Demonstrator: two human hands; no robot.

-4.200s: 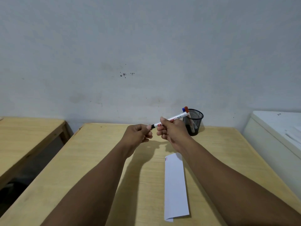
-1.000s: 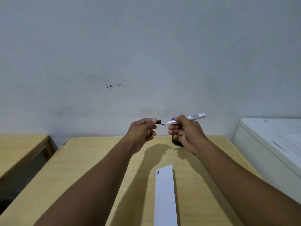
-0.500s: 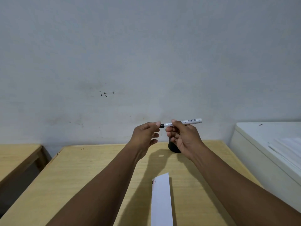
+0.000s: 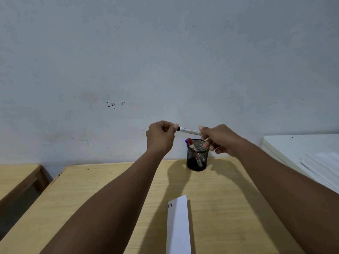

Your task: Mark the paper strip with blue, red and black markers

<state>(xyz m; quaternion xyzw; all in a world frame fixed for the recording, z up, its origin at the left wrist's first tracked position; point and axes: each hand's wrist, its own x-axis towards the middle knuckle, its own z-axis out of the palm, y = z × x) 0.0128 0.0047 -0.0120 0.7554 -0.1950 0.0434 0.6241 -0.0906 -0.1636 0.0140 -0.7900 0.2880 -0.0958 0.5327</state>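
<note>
The right hand (image 4: 220,139) was closed around one end of the black marker (image 4: 189,130), with thumb and forefinger pinching the barrel while the lower fingers hung loosely curled beneath. From that grip the marker ran leftward and slightly upward, its long axis nearly level, to the left hand (image 4: 161,135), whose fingertips were pinched on the dark cap end. So the marker bridged the gap between the two hands, held by both, high above the table (image 4: 91,189).

Directly below the right hand's fingers, and just short of touching them in this view, stood the black mesh pen cup (image 4: 197,156), with the blue marker (image 4: 186,142) and red marker (image 4: 191,143) leaning inside it toward the left hand's side. The right hand was clearly the nearer of the two to the cup's mouth.

Well below and toward the person from both hands lay the paper strip (image 4: 178,228), flat on the table, lengthwise away from the person, with small marks at its far left corner; red showed there, the rest too small to read.

Judging from this, the marking looked finished, and returning the marker would call for tipping its level axis upright over the cup.
</note>
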